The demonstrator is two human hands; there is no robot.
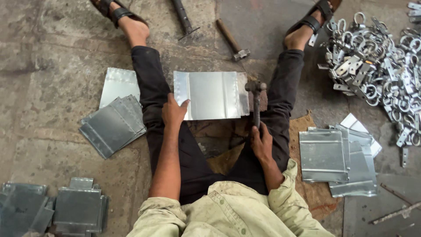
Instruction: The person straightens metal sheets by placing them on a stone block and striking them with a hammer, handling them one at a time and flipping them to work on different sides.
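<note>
On the concrete floor (52, 57), a spare hammer (232, 41) lies near the top edge beside a dark bar (183, 18). Fanned sheets (115, 123) lie left, another stack (337, 156) right. Ringed clamps (377, 66) heap in the top right corner. Folded pieces (66, 208) fill the bottom left corner.

The person is wearing a pale olive button-up shirt (228, 213) with sleeves rolled up, black trousers (197, 162) below it, and dark strapped sandals (115, 12) beyond those.
</note>
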